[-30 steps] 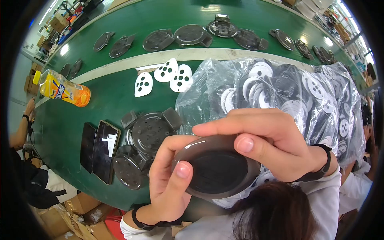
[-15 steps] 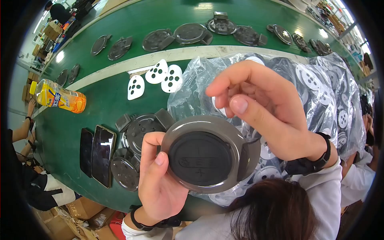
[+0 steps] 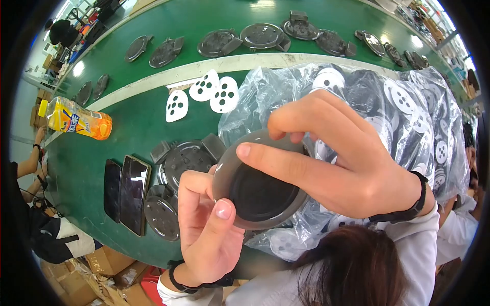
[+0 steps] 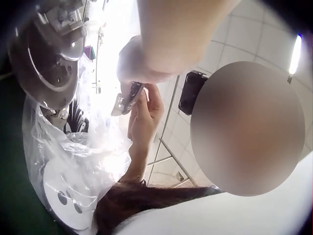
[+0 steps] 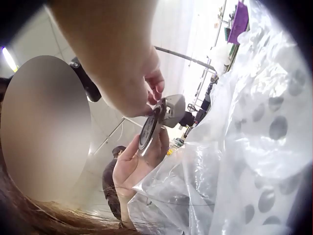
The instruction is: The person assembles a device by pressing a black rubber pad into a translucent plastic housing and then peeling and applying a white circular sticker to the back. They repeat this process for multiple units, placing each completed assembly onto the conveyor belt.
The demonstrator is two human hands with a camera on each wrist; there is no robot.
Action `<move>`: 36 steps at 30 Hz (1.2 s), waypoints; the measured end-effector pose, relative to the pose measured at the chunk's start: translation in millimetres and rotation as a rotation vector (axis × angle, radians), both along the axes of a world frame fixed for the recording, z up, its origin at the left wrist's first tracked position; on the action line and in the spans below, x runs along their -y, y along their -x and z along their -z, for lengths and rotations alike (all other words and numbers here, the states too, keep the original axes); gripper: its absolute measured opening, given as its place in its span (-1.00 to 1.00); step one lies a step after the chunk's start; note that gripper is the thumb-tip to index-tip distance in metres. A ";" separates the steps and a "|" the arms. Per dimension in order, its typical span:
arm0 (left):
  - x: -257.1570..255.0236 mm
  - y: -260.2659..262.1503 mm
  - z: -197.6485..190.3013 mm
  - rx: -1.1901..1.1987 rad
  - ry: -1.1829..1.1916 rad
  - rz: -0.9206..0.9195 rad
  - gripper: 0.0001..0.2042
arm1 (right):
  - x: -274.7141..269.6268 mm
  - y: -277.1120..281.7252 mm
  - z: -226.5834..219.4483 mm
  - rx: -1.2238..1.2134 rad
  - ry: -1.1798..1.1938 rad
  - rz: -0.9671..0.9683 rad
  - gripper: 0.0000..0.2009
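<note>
left grip (image 3: 213, 234) and right grip (image 3: 347, 158) hold a glossy round disc (image 3: 225, 176) — matte black centre (image 3: 265, 191).

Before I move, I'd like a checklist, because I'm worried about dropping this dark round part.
1. Left hand grips the dark round part: ok.
2. Right hand steadies it, thumb across its face: ok.
3. Plastic bag well away from the hands: not ok, it lies close by.
4. Part's far side undamaged: cannot tell, mostly turned away.
5. Bottle capped: ok.
</note>
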State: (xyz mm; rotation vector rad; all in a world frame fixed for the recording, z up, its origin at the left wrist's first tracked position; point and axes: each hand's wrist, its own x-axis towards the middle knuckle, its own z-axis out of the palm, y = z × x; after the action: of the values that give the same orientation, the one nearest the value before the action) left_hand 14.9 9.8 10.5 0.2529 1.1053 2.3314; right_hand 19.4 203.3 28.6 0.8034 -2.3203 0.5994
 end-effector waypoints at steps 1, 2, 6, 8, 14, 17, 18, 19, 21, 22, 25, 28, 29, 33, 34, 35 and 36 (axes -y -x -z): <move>-0.8 0.2 -1.9 0.013 0.020 -0.016 -0.88 | -0.3 0.7 1.0 -0.025 -0.010 -0.027 -0.67; -2.1 0.3 -2.6 0.028 0.038 -0.031 -0.88 | -0.4 0.0 1.6 -0.016 -0.009 -0.022 -0.67; -2.0 3.6 -0.9 0.045 0.064 0.041 -0.88 | -2.2 -3.2 0.0 0.127 0.025 -0.057 -0.69; -3.1 4.4 -3.9 -0.022 0.130 -0.006 -0.87 | -0.6 -4.2 -1.5 0.170 0.066 -0.060 -0.69; 1.6 6.7 1.4 -0.110 0.217 0.006 -0.84 | 5.8 -7.0 -3.0 0.118 -0.016 -0.028 -0.69; 4.0 9.2 6.7 -0.291 0.227 -0.013 -0.71 | 0.5 -6.7 -5.5 0.264 0.011 -0.071 -0.70; 5.1 9.0 6.0 -0.294 0.230 -0.021 -0.71 | 1.1 -6.2 -5.4 0.261 0.012 -0.078 -0.70; 6.1 8.2 5.0 -0.321 0.285 -0.021 -0.71 | 2.8 -5.9 -5.3 0.283 0.029 -0.093 -0.71; 4.7 6.5 1.6 -0.352 0.408 -0.036 -0.70 | 6.4 -5.5 -4.3 0.306 0.046 -0.116 -0.72; 3.0 6.9 1.8 -0.353 0.408 -0.046 -0.70 | 7.3 -5.5 -2.8 0.303 0.054 -0.111 -0.72; 2.3 7.2 2.8 -0.304 0.255 -0.019 -0.72 | 8.3 -6.3 -1.8 0.312 0.064 -0.143 -0.71; 3.7 7.1 3.5 -0.303 0.225 -0.004 -0.68 | 7.4 -6.9 -3.1 0.311 0.049 -0.199 -0.70; 3.7 7.3 4.9 -0.303 0.223 -0.010 -0.68 | 7.7 -7.4 -3.8 0.306 0.031 -0.215 -0.70; 1.3 8.0 8.9 -0.388 0.102 0.055 -0.78 | 12.8 -11.6 -7.4 0.405 0.136 -0.196 -0.73; -0.9 6.8 6.6 -0.414 0.097 0.046 -0.83 | 13.8 -11.0 -6.3 0.385 0.195 -0.231 -0.77; -2.3 6.2 5.3 -0.440 0.091 0.038 -0.88 | 14.0 -10.7 -5.8 0.365 0.254 -0.265 -0.81; 0.1 7.7 6.0 -0.439 0.090 0.039 -0.88 | 12.6 -10.9 -6.1 0.365 0.254 -0.263 -0.81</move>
State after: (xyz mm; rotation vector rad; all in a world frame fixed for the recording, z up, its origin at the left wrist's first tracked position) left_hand 7.1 9.7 4.5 0.7730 1.3892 2.2411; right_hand 30.2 190.8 34.6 0.9461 -2.4025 1.2182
